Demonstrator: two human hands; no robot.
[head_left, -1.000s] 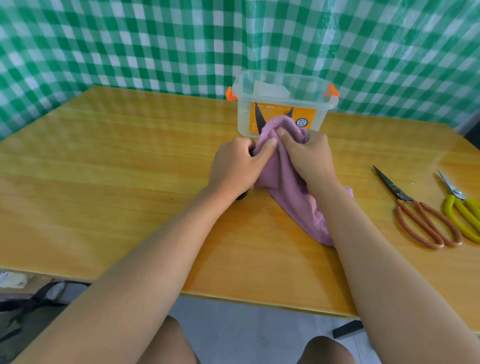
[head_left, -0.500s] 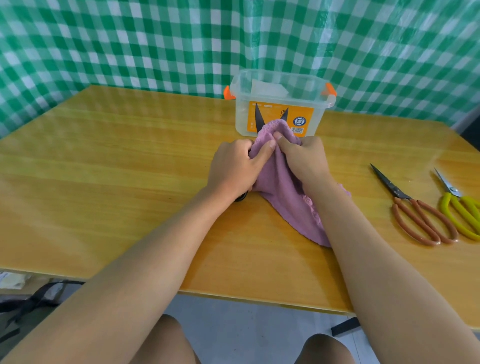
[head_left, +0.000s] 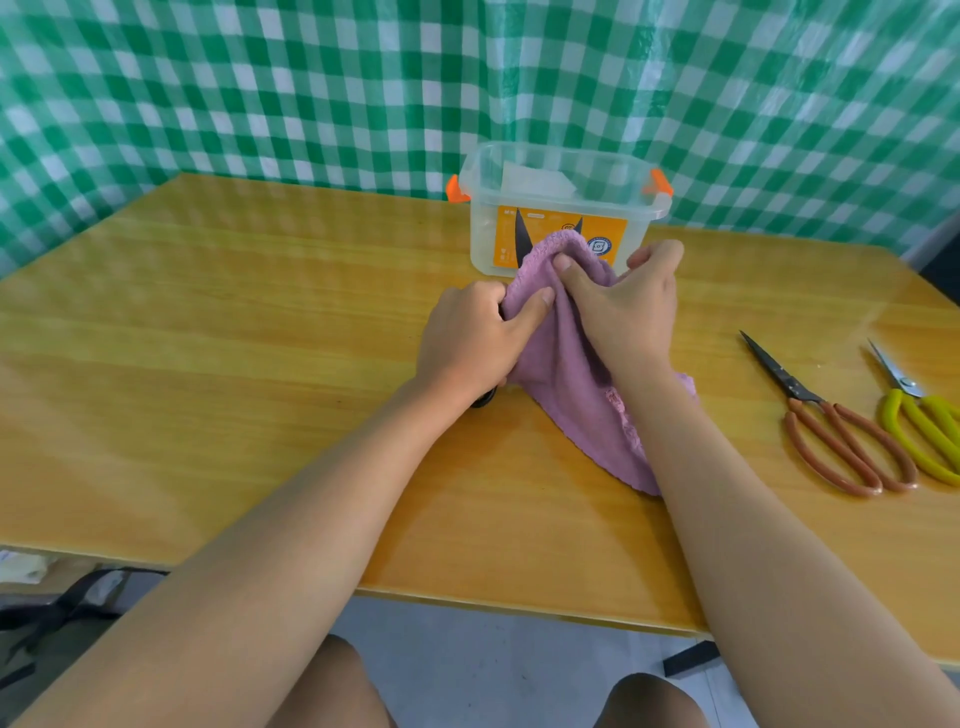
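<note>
Spanning the rear, a green checked curtain (head_left: 311, 93) hangs behind the table (head_left: 208, 338). A clear box (head_left: 480, 244) with orange clips and an orange label stands at the table's far edge, near centre. Just in front of it a purple cloth (head_left: 571, 384) is bunched at the top and trails toward the near right, under the right forearm. The right hand (head_left: 628, 306) pinches the bunched top of the cloth, thumb in front and fingers curled behind. The left hand (head_left: 467, 343) is closed round the handle of the black scissors (head_left: 521, 241), with its thumb pressed on the cloth. The handle is mostly hidden. Two dark blade tips stand up out of the cloth, spread apart, in front of the box label. Brown scissors (head_left: 831, 436) and yellow scissors (head_left: 919, 421) lie side by side at the right, well apart from the hands.
</note>
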